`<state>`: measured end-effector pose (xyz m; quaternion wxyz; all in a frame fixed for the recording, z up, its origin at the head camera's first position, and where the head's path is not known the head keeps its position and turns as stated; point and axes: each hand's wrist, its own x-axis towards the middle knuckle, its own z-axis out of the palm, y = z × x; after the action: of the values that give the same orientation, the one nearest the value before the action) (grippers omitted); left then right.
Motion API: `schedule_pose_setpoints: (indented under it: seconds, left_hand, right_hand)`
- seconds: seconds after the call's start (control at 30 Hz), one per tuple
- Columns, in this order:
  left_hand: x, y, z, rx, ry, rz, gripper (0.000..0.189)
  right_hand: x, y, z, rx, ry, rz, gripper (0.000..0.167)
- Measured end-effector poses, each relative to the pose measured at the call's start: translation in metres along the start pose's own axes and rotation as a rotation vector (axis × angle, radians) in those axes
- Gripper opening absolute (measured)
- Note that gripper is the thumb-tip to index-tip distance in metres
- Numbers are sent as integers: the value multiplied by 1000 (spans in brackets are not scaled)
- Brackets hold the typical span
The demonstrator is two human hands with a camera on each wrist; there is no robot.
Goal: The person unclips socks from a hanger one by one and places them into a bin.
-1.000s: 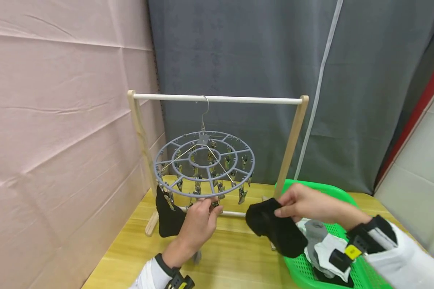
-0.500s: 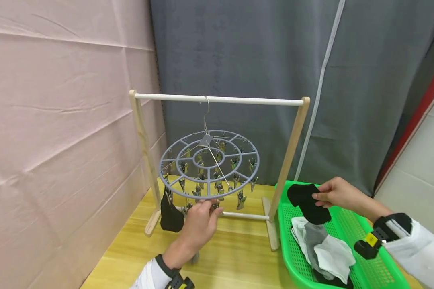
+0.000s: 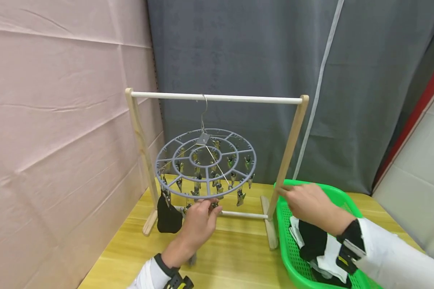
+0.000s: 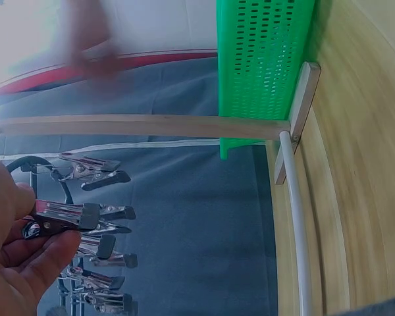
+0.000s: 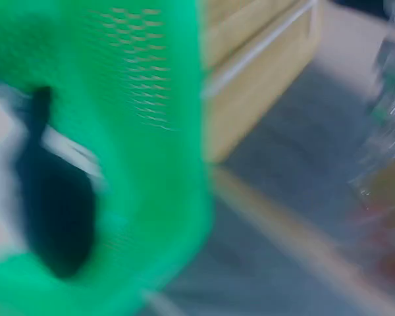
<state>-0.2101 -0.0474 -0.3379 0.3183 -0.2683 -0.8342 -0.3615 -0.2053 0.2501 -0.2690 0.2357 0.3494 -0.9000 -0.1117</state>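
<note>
My left hand (image 3: 197, 224) pinches a metal clip (image 4: 66, 215) at the front rim of a round grey clip hanger (image 3: 207, 168). In the left wrist view, thumb and fingers squeeze the clip's handle end, with nothing between its tips. My right hand (image 3: 311, 202) is above the left rim of a green basket (image 3: 283, 233), fingers toward the hanger, holding nothing that I can see. A black sock (image 3: 312, 241) lies in the basket on white and grey socks (image 3: 332, 251). Another black sock (image 3: 169, 214) hangs from the hanger's left side.
The hanger hooks over the white bar (image 3: 238, 98) of a wooden rack (image 3: 287, 152), whose right leg stands close to the basket. Several other clips (image 3: 240, 197) dangle from the rings. Something small and grey (image 3: 192, 259) shows behind my left wrist.
My right hand has moved a black sock over the basket, let it go there, and come back leftward without it. The left hand stays on the clip while the hanger sways slightly.
</note>
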Motion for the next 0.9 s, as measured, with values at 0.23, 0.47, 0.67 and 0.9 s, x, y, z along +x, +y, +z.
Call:
schedule_pose_setpoints:
  seconds: [0.23,0.47,0.67,0.9]
  left_hand:
    - [-4,-5,-2,0,68,129,20]
    - [-5,1,-21,94,326,486,21]
    - [9,-33,-53,166,340,363,29]
    - [12,-58,-58,205,288,462,20]
  right_hand:
    - [77,-63,-9,-413,533,-431,44]
    - [80,-66,7,-391,585,-356,34]
    - [74,-50,17,-254,597,-273,35]
    - [70,-40,22,-239,530,-266,43]
